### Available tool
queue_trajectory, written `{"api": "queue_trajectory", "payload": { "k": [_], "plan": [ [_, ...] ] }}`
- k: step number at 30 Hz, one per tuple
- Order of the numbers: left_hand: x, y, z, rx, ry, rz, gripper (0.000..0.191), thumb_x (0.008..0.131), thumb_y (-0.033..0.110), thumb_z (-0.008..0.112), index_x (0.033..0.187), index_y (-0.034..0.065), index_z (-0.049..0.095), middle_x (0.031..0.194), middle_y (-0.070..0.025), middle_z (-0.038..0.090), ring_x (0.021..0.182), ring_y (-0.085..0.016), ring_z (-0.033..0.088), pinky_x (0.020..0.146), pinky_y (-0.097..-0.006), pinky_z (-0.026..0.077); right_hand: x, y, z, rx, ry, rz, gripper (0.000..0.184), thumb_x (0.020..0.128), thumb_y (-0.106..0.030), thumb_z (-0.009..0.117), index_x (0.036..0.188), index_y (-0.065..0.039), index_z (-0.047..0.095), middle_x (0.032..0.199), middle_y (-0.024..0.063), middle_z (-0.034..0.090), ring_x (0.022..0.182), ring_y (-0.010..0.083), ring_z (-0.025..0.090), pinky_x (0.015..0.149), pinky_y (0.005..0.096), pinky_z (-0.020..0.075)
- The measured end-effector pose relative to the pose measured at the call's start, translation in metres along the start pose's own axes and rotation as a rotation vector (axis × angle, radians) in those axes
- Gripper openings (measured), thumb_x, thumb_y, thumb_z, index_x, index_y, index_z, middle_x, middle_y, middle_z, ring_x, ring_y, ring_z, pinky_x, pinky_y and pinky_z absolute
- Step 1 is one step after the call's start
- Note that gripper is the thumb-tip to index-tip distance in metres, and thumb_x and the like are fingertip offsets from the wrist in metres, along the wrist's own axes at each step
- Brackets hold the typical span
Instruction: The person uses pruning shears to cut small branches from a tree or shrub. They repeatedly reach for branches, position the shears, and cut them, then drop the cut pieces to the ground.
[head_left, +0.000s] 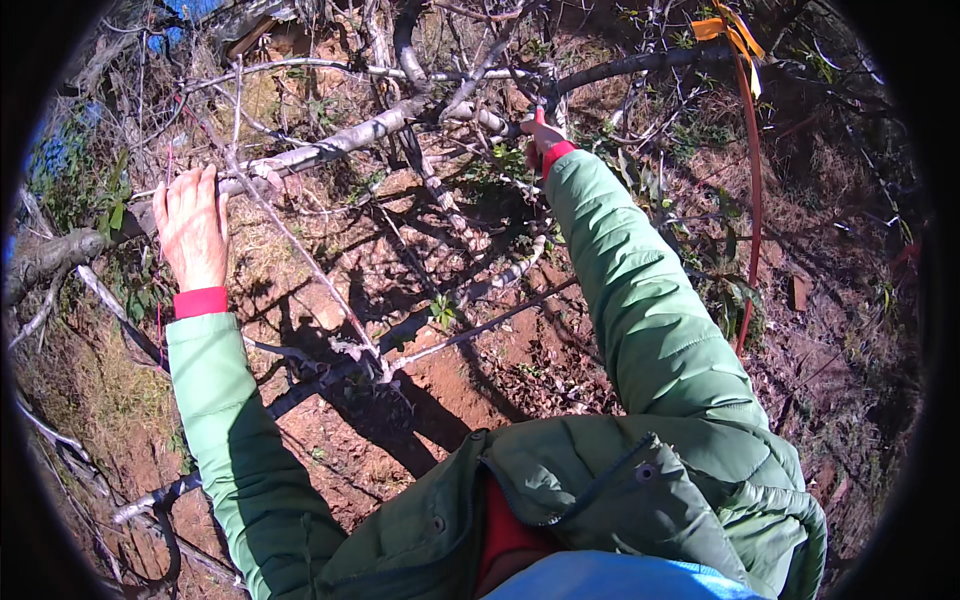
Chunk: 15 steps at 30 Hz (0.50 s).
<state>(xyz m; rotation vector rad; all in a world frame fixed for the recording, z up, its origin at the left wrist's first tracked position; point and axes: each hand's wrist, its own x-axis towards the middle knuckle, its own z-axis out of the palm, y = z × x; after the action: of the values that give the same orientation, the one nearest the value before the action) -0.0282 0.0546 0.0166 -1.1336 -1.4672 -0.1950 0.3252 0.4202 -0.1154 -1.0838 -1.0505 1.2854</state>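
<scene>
My left hand (193, 221) lies back up on a thick grey tree branch (330, 146), its fingertips bent over the far side. Farther out and to the right, my right hand (544, 141) is closed around something red, of which a small tip shows by the thumb; it may be a tool's handle, but most of it is hidden. That hand is beside a fork where several branches meet. A thin bare forked twig (292, 240) crosses just right of my left hand and slants down toward me.
A reddish upright strip (754, 187) with orange ribbon (724, 31) at its top stands on the right. Lower branches (157, 501) cross at left. Reddish soil (465, 382) with dry leaves, grass and branch shadows lies below. Dark boughs (637, 66) run across the upper right.
</scene>
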Motion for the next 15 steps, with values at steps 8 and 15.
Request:
{"api": "queue_trajectory", "payload": {
  "k": [8,15],
  "plan": [
    [-0.002,-0.004,-0.001,-0.056,0.022,0.026,0.039,0.080,0.024,0.058,0.116,0.0110,0.054,0.115,-0.0050,0.054,0.112,-0.019,0.046,0.104,-0.0372,0.025,-0.069,-0.023,0.000,0.200,0.026,-0.097,0.023,0.078,-0.028,0.063,0.075,-0.010,0.049,0.057,0.0036,0.046,0.044,0.0172,0.045,0.041,0.0331,0.0395],
    [-0.005,-0.006,0.003,-0.116,0.056,0.040,0.042,0.077,0.023,0.061,0.115,0.0089,0.054,0.115,-0.0069,0.054,0.113,-0.022,0.046,0.104,-0.0379,0.026,-0.194,-0.019,-0.013,0.383,-0.173,-0.275,0.018,0.080,-0.022,0.062,0.080,-0.007,0.052,0.064,0.0031,0.052,0.051,0.0141,0.052,0.045,0.0287,0.0438]
  ]
}}
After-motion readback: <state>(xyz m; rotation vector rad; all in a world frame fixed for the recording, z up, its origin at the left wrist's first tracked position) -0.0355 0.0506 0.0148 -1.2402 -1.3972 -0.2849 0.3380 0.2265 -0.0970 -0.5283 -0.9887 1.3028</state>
